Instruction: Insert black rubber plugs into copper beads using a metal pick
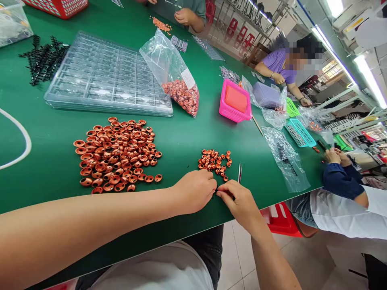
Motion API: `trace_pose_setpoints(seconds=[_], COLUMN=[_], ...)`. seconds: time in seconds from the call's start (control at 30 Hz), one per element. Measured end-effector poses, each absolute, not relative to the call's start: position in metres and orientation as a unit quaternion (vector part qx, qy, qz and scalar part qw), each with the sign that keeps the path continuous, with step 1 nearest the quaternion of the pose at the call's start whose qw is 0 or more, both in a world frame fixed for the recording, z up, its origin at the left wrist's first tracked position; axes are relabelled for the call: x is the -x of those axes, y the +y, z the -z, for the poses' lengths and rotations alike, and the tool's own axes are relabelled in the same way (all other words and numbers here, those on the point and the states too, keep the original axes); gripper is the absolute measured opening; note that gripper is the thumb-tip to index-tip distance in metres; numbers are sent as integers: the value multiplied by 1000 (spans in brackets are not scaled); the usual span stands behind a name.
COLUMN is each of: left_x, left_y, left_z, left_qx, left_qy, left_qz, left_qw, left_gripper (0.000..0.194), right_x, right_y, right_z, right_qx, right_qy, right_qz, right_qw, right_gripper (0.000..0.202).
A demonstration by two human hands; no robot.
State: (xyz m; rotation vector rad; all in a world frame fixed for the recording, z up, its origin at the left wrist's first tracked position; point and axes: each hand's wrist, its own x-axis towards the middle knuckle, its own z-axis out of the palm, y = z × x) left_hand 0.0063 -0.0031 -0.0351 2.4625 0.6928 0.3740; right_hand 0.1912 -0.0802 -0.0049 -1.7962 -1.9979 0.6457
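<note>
At a green bench (184,139), the right hand (240,200)'s grip pinches a tiny dark piece (215,191); whether the left hand (195,191)'s grip, just beside, holds anything, I cannot tell. Copper-coloured rings (209,163) lie at the hands' twelve o'clock.

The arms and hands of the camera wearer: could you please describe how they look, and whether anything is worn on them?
Left hand and right hand are bare, without gloves. The left forearm and right forearm show no sleeve, watch, bracelet, cable or marking. Rings cannot be judged. Below, a pale shirt and dark trousers are visible.
</note>
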Motion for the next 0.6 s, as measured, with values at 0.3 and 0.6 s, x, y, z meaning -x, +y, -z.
trace_pose_setpoints(seconds=[0.3,0.6], left_x=[6,63], left_y=[8,-72], left_z=[12,-39], left_qx=[-902,-882], left_qy=[262,192], left_qz=[-199,-92], left_qw=[278,420], left_gripper=[28,26], right_x=[-177,-166], right_y=[-110,-103], right_z=[29,40], right_qx=[597,596], right_qy=[-713,-635], right_qz=[-157,-252], right_qw=[333,422], right_gripper=[34,34])
